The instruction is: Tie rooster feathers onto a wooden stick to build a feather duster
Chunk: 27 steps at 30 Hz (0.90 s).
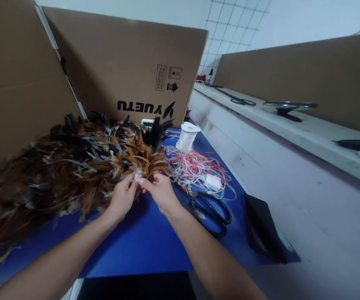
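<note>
My left hand (124, 196) and my right hand (161, 191) meet over the near edge of the feathers, fingers pinched together. Between them is the pale, bound base of a feather bunch (150, 156), whose brown and black plumes fan out away from me. A large pile of brown and black feathers (57, 175) spreads to the left and behind. Beside my right wrist lie black-handled scissors (212, 210), their blades partly hidden by my hand and arm. Red and white ribbon strips (198, 171) lie tangled just right of my right hand.
A white spool (187, 135) stands behind the strips. A dark phone or wallet-like case (263, 227) lies at the blue table's (154, 246) right edge. Cardboard panels (123, 62) wall the back and left. Along the right runs a ledge (323, 129) with small tools on it.
</note>
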Each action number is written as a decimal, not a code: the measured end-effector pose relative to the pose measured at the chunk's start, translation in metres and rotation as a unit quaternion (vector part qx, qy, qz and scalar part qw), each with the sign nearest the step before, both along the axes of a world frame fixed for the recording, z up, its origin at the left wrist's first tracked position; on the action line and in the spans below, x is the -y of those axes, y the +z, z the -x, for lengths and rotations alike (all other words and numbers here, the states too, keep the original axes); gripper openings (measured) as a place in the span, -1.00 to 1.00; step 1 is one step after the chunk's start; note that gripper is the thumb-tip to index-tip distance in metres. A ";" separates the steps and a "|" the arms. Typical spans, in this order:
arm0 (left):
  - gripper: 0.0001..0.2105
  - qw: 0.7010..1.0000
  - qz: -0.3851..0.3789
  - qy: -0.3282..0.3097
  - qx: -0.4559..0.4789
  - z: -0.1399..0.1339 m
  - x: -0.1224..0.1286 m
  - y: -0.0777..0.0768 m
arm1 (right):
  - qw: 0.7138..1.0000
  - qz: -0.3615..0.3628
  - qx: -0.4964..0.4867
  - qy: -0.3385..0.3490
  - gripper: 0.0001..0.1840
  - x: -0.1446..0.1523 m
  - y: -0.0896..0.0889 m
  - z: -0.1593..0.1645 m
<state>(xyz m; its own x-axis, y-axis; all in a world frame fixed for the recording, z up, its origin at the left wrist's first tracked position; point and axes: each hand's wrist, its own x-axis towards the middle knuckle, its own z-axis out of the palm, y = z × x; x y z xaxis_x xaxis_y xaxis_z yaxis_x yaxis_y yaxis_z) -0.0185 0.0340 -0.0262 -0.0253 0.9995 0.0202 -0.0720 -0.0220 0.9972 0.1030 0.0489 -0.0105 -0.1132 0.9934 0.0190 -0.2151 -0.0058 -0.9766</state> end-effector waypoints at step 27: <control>-0.74 0.999 -0.001 -0.044 0.005 -0.002 -0.004 0.011 | 0.997 0.046 -0.038 0.050 -0.62 -0.008 -0.004 -0.013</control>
